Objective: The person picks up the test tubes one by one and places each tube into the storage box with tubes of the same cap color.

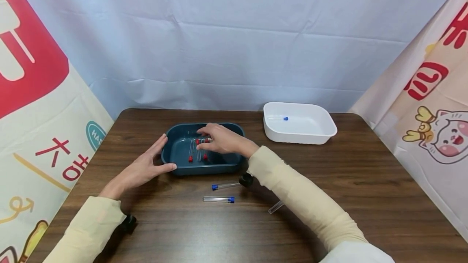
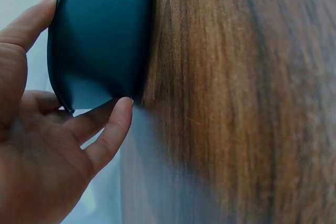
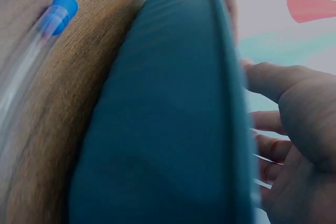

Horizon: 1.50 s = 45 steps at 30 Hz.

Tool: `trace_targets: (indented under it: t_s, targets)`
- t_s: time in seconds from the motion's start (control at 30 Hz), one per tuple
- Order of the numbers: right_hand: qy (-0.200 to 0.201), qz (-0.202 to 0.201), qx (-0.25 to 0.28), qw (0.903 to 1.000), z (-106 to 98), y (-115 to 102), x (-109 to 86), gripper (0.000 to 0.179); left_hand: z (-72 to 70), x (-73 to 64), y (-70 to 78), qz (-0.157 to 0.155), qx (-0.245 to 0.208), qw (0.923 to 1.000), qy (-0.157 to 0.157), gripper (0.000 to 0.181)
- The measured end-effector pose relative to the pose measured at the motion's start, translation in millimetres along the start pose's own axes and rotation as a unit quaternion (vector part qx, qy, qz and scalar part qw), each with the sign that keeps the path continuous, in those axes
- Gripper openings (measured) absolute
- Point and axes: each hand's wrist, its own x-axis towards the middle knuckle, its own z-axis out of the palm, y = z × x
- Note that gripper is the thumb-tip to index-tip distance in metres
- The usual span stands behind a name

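"Evidently the left hand (image 1: pixel 145 165) is there to steady the dark box (image 1: pixel 204 169)?"

"Probably. Its thumb lies on the near rim and its fingers reach along the left end, straight and spread rather than clenched. That would keep the box from sliding on the table (image 1: pixel 175 230) while the right hand (image 1: pixel 222 139) works inside."

"And the right hand's fingers?"

"Bent, with thumb and forefinger about a red cap, down among the red-capped tubes (image 1: pixel 190 159). Whether they pinch a tube or only reach for one, nobody can tell; in the right wrist view the box wall hides the tubes."

"Why two boxes?"

"Perhaps to part the colours. The caps visible in the dark box are red, while the white box (image 1: pixel 300 137), farther right, holds a tube with a blue cap (image 1: pixel 286 119). Two blue-capped tubes (image 1: pixel 218 199) lie on the table in front of the dark box, within easy reach."

"What is hard to make out?"

"A third loose tube (image 1: pixel 276 207) shows past the right sleeve (image 1: pixel 303 190), which hides its other end, so its cap is unknown. The black wrist camera (image 1: pixel 246 180) seems to cover the tip of one blue-capped tube. The count inside the dark box is uncertain too, since the right hand blocks part of it."
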Motion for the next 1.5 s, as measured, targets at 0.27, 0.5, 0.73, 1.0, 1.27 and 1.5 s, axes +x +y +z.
trace_targets:
  t_s: [0.27, 0.5, 0.73, 1.0, 1.27, 1.5]
  targets:
    - [0.053, -0.003, 0.007, 0.9986, -24, 7, -32.8, 0.055, 0.1, -0.5, 1.1, 0.001, 0.009, 1.0000, 0.003, 0.101]
    - [0.121, 0.008, 0.025, 0.9923, -44, 18, -63.4, 0.052, 0.2, -1.0, 0.4, 0.005, 0.005, 1.0000, 0.003, 0.101]
    - [0.144, 0.037, 0.055, 0.9874, -62, 31, -93.0, 0.053, -0.4, -2.0, 1.1, 0.003, 0.003, 1.0000, 0.000, 0.102]
    - [0.184, 0.039, 0.031, 0.9816, -75, 52, -120.6, 0.049, -0.6, -1.1, 2.8, -0.006, 0.008, 1.0000, -0.001, 0.102]
    - [0.200, 0.069, 0.035, 0.9768, -85, 67, -150.5, 0.047, -0.5, 0.1, 2.5, -0.010, 0.008, 0.9999, -0.002, 0.100]
    - [0.217, 0.077, 0.031, 0.9727, -88, 80, -172.1, 0.044, -0.7, 0.1, 2.4, -0.011, 0.013, 0.9999, 0.000, 0.102]
